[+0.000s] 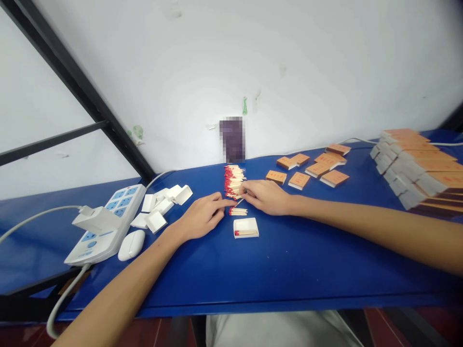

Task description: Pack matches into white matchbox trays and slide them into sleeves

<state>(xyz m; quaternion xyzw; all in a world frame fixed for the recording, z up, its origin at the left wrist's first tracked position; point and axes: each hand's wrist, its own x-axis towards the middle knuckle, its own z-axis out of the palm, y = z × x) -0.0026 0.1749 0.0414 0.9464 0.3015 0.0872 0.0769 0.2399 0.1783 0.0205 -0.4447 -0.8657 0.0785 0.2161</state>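
Note:
My left hand (203, 216) reaches in from the left, index finger stretched out, its tip at the red heads of a few matchsticks. My right hand (266, 196) comes from the right with thumb and fingers pinched at the plain ends; a matchstick (239, 203) shows between its fingertips and my left index finger. Behind both hands lies a long pile of red-tipped matches (234, 179). A small separate row of matches (238, 211) lies just in front of my fingers. Nearer to me stands a white matchbox tray (246, 226) with at least one match along its front side.
White empty trays (161, 205) lie in a heap on the left, beside a power strip (112, 221) with a plugged-in charger (97, 220) and a white earbud case (131, 245). Orange matchbox sleeves (318, 168) are scattered at right; stacked matchboxes (421, 166) stand farther right.

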